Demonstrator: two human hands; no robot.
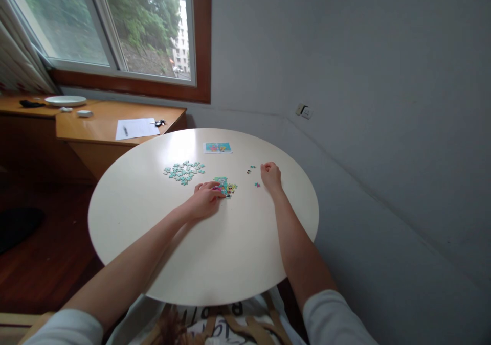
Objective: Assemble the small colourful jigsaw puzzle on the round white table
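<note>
My left hand [207, 200] rests on the white round table with its fingers bent over the left side of a partly joined jigsaw puzzle [221, 182], holding it. Bright colours show on the part the fingers leave uncovered. To the right, my right hand [271, 175] is closed, thumb and fingers together; whatever it pinches, if anything, is too small to make out. Beside it lie a few loose puzzle pieces, among them a pink and teal piece [257, 185]. A spread of pale green pieces [184, 172] lies beyond my left hand.
A small printed picture card [218, 147] lies at the far side of the round table [203, 253]. Behind on the left, a wooden desk [99, 122] bears a paper sheet [137, 129], keys [159, 123] and a white plate [66, 100]. A wall stands close on the right.
</note>
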